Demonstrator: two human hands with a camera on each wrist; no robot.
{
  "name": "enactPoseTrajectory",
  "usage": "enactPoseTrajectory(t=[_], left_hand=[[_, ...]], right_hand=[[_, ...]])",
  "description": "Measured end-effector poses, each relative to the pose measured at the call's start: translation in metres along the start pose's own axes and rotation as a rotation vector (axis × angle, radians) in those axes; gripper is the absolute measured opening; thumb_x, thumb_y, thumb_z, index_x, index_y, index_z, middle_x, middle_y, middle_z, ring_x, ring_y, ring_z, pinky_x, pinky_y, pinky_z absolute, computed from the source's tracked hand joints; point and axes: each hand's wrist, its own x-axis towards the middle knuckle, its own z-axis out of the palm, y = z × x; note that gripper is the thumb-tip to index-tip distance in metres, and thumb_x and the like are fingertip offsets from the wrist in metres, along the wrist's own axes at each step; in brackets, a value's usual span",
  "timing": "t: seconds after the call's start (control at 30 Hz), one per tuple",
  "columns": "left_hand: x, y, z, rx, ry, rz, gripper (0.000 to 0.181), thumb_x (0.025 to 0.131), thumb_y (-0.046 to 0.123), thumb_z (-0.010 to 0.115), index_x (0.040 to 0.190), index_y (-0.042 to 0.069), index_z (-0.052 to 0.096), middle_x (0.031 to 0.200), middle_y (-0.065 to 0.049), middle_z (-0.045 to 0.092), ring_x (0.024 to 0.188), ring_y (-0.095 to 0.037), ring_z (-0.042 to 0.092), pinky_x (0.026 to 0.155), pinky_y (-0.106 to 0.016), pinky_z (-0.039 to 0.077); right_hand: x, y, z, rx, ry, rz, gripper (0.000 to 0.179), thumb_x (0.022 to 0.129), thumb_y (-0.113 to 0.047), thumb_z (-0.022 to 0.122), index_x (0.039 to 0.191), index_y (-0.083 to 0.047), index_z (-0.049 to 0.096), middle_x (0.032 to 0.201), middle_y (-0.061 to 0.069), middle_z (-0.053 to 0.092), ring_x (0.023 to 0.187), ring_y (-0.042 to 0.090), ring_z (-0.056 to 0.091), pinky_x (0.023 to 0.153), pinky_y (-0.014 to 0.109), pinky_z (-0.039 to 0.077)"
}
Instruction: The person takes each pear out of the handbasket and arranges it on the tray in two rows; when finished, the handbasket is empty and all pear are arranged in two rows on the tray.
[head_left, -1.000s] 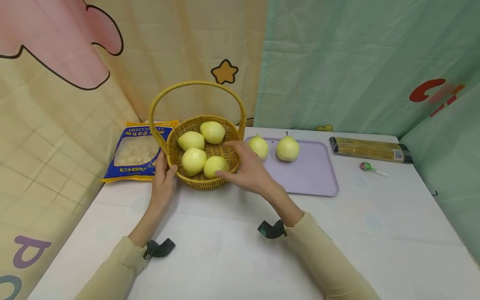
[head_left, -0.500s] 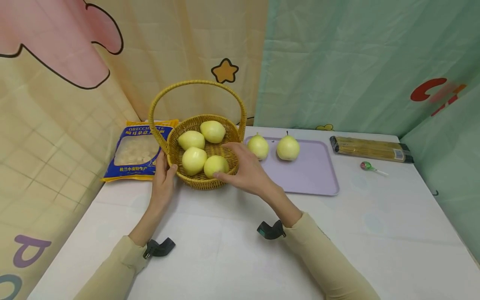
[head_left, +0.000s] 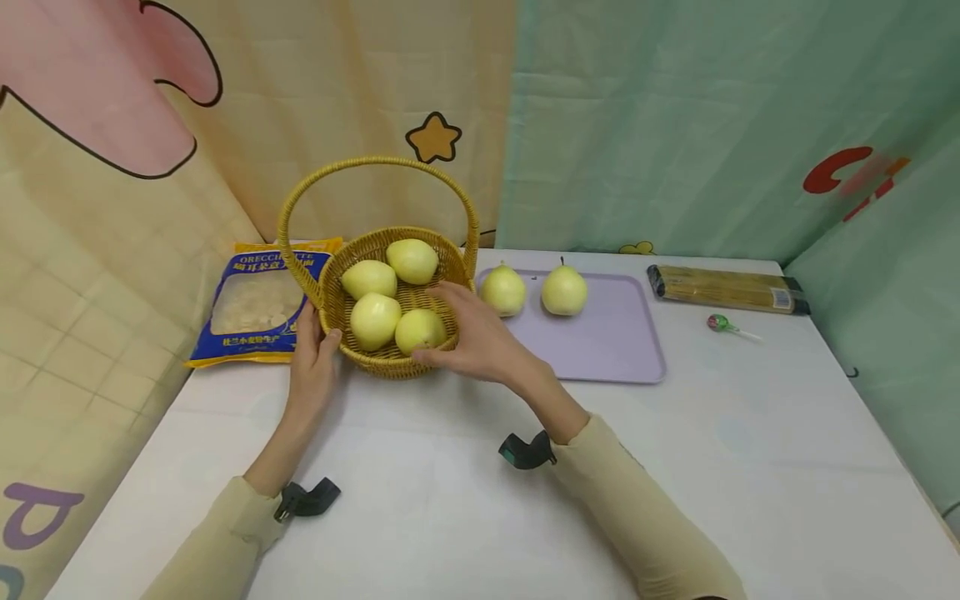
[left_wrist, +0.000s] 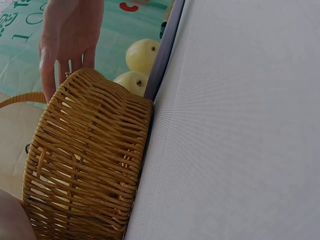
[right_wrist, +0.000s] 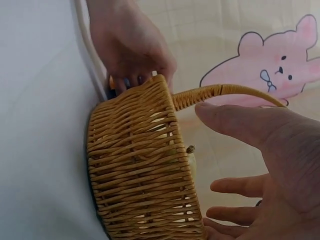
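Note:
A yellow wicker basket [head_left: 390, 365] with a tall hoop handle [head_left: 375, 161] stands on the table and holds several pale green pears [head_left: 375, 321]. My left hand [head_left: 311, 362] rests against the basket's left wall, fingers straight along the outside and thumb at the rim; in the right wrist view the wicker hides its fingertips. Over the right rim reaches my right hand [head_left: 480, 337], thumb and fingers spread wide apart. Its thumb tip overlaps the front right pear [head_left: 420, 330] in the head view. In the right wrist view that hand's thumb [right_wrist: 230, 120] stays well apart from its fingers.
A lilac tray [head_left: 600, 342] bearing two pears [head_left: 564, 292] lies right of the basket. Behind the left hand is a blue and yellow pasta bag [head_left: 255, 304]. A flat pack of long thin sticks [head_left: 720, 289] and a lollipop [head_left: 718, 322] lie at the right.
The head view has turned a little to the right, so everything appears further left. Hands, basket and pears keep nearly the same places relative to one another.

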Motion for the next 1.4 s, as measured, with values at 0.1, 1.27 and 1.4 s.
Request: enactPoseTrajectory(t=[0.1, 1.27, 1.4], left_hand=[[0.000, -0.001, -0.001, -0.006, -0.004, 0.009, 0.068, 0.112, 0.013, 0.039, 0.171, 0.020, 0.006, 0.176, -0.005, 0.017, 0.162, -0.021, 0.020, 0.134, -0.043, 0.020], [-0.002, 0.000, 0.000, -0.025, 0.000, 0.018, 0.068, 0.112, 0.013, 0.039, 0.171, 0.018, 0.006, 0.177, -0.004, 0.015, 0.162, -0.020, 0.018, 0.134, -0.044, 0.019], [-0.002, 0.000, 0.000, -0.029, 0.002, 0.019, 0.068, 0.112, 0.012, 0.039, 0.171, 0.018, 0.006, 0.177, -0.005, 0.016, 0.162, -0.020, 0.019, 0.134, -0.045, 0.019]], right_hand=[[0.006, -0.002, -0.002, -0.019, -0.049, 0.010, 0.091, 0.090, -0.049, 0.079, 0.162, -0.011, 0.040, 0.170, 0.013, 0.034, 0.159, 0.030, 0.030, 0.131, 0.053, 0.027], [0.063, -0.029, 0.003, -0.269, -0.318, 0.283, 0.055, 0.085, -0.045, 0.079, 0.122, -0.009, 0.060, 0.122, 0.008, 0.062, 0.112, 0.024, 0.056, 0.093, 0.037, 0.053], [0.062, -0.031, 0.005, -0.259, -0.283, 0.303, 0.055, 0.083, -0.047, 0.080, 0.119, -0.010, 0.060, 0.121, 0.008, 0.060, 0.113, 0.024, 0.056, 0.094, 0.038, 0.054]])
